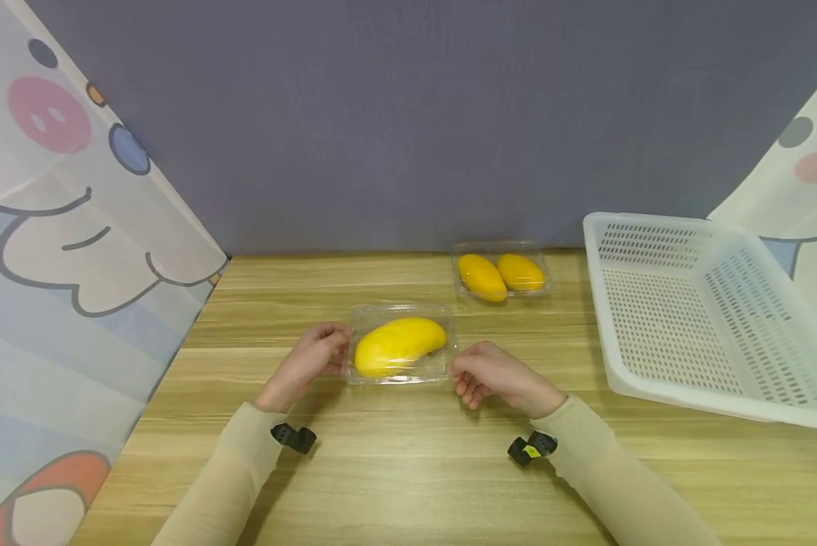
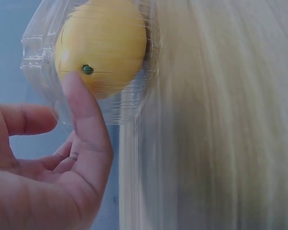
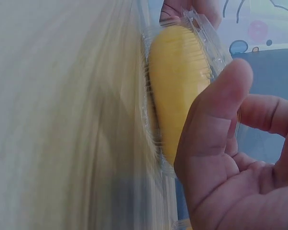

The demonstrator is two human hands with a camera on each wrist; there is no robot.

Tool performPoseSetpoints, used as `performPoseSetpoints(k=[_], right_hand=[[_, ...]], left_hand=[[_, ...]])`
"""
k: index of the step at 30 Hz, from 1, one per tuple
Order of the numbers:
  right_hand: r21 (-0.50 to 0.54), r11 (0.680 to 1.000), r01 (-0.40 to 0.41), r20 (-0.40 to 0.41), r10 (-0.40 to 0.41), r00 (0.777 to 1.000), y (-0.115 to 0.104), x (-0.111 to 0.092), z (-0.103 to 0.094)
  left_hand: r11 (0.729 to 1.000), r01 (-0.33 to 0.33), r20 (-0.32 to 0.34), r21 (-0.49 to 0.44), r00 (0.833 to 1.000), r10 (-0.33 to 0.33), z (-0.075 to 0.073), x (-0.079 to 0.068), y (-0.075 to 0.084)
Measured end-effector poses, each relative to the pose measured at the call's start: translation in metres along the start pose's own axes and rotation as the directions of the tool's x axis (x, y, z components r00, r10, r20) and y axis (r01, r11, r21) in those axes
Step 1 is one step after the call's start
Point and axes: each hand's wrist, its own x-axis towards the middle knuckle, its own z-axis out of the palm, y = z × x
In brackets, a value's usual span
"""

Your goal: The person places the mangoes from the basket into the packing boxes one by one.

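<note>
A clear plastic clamshell box (image 1: pixel 403 377) with a yellow mango (image 1: pixel 398 345) inside sits between both hands at the middle of the table. My left hand (image 1: pixel 311 360) grips its left end; in the left wrist view one finger (image 2: pixel 84 98) lies against the box's end wall, near the mango's green stem spot (image 2: pixel 87 69). At the right end, my right hand (image 1: pixel 493 375) pinches the box's corner between thumb and finger. The right wrist view shows the mango (image 3: pixel 175 91) lengthwise through the ribbed plastic. Whether the box touches the table cannot be told.
Behind it, near the back wall, stands another clear box (image 1: pixel 500 246) with two orange-yellow mangoes (image 1: pixel 482 277). A white perforated plastic basket (image 1: pixel 609 349) stands at the right of the wooden table (image 1: pixel 395 470). Printed cloth panels flank both sides.
</note>
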Motion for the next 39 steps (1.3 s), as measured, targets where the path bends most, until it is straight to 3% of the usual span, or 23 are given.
performPoseSetpoints(k=[8, 29, 39], right_hand=[[0.003, 1.0, 0.002, -0.005, -0.002, 1.0, -0.001, 0.0, 0.002], [0.0, 1.0, -0.023, -0.036, 0.023, 0.999, -0.002, 0.0, 0.006], [0.005, 1.0, -0.025, -0.041, 0.025, 0.999, -0.002, -0.001, 0.006]], left_hand=[[1.0, -0.004, 0.041, 0.025, 0.999, 0.003, -0.002, -0.007, 0.0], [0.995, 0.022, 0.06, 0.098, 0.998, -0.028, 0.002, -0.035, 0.002], [0.997, 0.016, 0.121, 0.079, 0.992, -0.026, 0.005, -0.042, 0.001]])
